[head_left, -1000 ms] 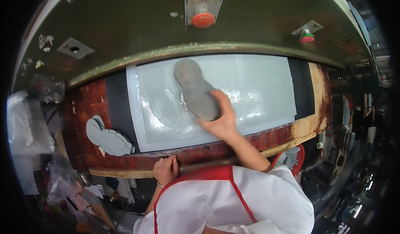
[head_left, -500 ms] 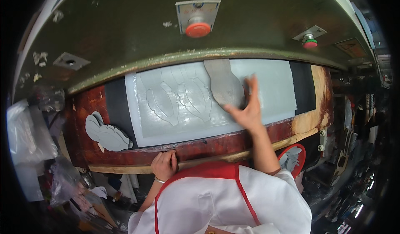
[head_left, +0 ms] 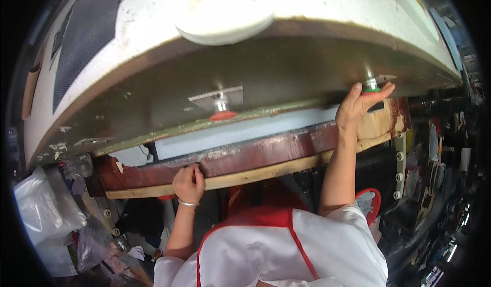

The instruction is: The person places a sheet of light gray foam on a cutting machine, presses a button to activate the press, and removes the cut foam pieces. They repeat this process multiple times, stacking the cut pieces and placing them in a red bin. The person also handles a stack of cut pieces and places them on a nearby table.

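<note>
My right hand (head_left: 354, 105) is raised to a green push button (head_left: 371, 86) on the underside of a dark green machine beam (head_left: 291, 62). Its fingers stretch out beneath the button, with the thumb on the button's left side. At the bench's front edge rests my left hand (head_left: 188, 184), curled into a fist, a bangle on its wrist. Between the hands, a pale grey sheet (head_left: 245, 133) lies on the dark red bench (head_left: 266, 156). The beam hides most of the sheet, and the grey steel-coloured piece seen on it before is out of sight.
A red push button (head_left: 223, 114) hangs from the beam's middle. Grey cut pieces (head_left: 134, 155) lie at the bench's left end. A red-rimmed bin (head_left: 376, 205) with grey scraps stands low at right. Clear plastic bags (head_left: 46, 205) hang at far left.
My right hand has left the grey piece on the sheet and gone up and right to the green button. The beam now blocks most of the sheet from view. My left fist stays at the edge.
</note>
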Motion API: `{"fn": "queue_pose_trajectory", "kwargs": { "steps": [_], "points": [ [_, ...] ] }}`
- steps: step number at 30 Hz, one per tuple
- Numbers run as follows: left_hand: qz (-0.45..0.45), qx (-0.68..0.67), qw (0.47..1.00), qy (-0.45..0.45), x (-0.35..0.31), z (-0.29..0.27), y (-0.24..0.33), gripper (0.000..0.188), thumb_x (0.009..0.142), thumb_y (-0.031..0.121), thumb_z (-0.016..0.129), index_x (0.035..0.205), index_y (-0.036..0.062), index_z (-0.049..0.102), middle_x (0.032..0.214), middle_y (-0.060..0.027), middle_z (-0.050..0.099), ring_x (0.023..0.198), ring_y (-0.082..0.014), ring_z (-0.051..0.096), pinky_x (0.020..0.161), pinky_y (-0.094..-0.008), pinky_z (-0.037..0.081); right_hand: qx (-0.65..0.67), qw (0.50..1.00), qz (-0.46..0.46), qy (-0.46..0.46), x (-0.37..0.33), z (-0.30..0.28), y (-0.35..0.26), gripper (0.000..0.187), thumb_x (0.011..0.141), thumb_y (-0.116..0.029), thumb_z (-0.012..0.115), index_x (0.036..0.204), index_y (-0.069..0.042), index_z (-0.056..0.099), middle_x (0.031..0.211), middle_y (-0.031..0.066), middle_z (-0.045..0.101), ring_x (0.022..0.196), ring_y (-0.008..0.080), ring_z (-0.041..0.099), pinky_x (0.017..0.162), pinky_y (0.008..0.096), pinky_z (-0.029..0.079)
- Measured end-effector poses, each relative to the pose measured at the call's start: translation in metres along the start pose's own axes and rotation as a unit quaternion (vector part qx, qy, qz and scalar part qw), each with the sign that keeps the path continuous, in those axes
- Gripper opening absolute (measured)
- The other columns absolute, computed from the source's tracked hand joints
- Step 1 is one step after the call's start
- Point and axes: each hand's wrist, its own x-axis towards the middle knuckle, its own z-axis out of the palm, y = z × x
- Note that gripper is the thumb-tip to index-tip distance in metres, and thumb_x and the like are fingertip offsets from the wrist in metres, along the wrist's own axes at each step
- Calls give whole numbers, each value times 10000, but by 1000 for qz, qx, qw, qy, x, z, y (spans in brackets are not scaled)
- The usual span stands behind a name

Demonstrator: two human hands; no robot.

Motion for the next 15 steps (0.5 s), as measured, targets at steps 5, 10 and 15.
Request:
{"fn": "queue_pose_trajectory", "kwargs": {
  "steps": [5,10,15],
  "points": [
    [-6,-2,1000,11,-4,-1,1,27,782,75,628,768,54,639,579,-88,532,525,-271,527,514,-380,432,64,987,79,-124,-62,-39,-30,833,913,-132,557,1474,31,-36,1479,313,176,1353,367,291,1090,420,263],
    [-7,-9,999,45,-11,5,-1,47,779,72,628,734,59,631,573,-89,529,526,-274,529,513,-384,431,65,942,-90,-318,-160,-70,-23,90,760,-48,671,841,-16,694,763,119,660,749,277,589,698,380,490],
    [-18,1,999,26,-39,3,7,69,775,78,630,708,63,624,557,-101,518,535,-285,530,515,-401,433,55,922,-35,-382,-171,-102,-10,25,751,-20,653,763,-18,675,735,131,647,761,316,588,699,396,485]
  ]
}}
